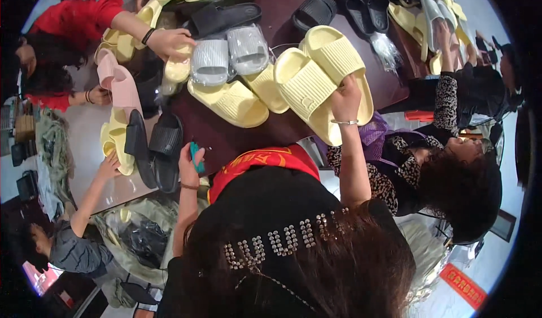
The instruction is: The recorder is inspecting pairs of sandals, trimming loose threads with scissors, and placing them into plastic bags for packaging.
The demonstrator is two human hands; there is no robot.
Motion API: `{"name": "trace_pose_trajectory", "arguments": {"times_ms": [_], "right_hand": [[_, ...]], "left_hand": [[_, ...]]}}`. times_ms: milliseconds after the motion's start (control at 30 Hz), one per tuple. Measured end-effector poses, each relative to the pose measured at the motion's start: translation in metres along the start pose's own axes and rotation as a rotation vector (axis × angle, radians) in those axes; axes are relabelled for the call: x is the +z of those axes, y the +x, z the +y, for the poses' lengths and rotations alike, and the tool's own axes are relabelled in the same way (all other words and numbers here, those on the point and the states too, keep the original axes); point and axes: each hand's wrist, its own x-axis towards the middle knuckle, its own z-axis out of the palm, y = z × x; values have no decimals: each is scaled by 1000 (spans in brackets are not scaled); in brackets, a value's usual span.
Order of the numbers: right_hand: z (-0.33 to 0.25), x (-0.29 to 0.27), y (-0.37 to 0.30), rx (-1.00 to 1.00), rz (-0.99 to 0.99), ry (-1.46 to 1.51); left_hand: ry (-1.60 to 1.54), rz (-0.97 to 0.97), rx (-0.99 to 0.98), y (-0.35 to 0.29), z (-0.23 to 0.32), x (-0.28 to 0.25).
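Observation:
My right hand [346, 102] grips a pair of pale yellow slide slippers [306, 86] near the table's front edge, fingers tucked in at their inner side. The pair is lifted and tilted, with ribbed straps facing up. My left hand [187, 166] is closed around a small teal tool [197, 155] whose working end I cannot make out. Beside that hand lie dark slides [165, 143]. Just beyond, a yellow slide [234, 104] rests on the table, next to grey slides [210, 62] in clear wrapping.
The dark red table [282, 18] bears several more slides, including pink ones [118, 81] and black ones [361, 10]. A co-worker in red [84, 21] reaches in from the left. Another person in a patterned top [395, 171] is close at my right. A filled sack [138, 236] stands at lower left.

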Motion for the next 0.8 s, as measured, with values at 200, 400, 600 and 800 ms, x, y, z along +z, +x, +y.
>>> {"name": "trace_pose_trajectory", "arguments": {"times_ms": [200,400,600,800], "right_hand": [[-14,32,-16,64,-234,-21],[-17,69,-35,109,-302,369],[-32,37,-36,615,-164,1468],[69,39,29,681,-346,1369]], "left_hand": [[-229,-264,77,-21,84,35],[-238,-234,246,-3,98,63],[-201,-192,148,3,57,47],[-46,-28,78,3,19,43]]}}
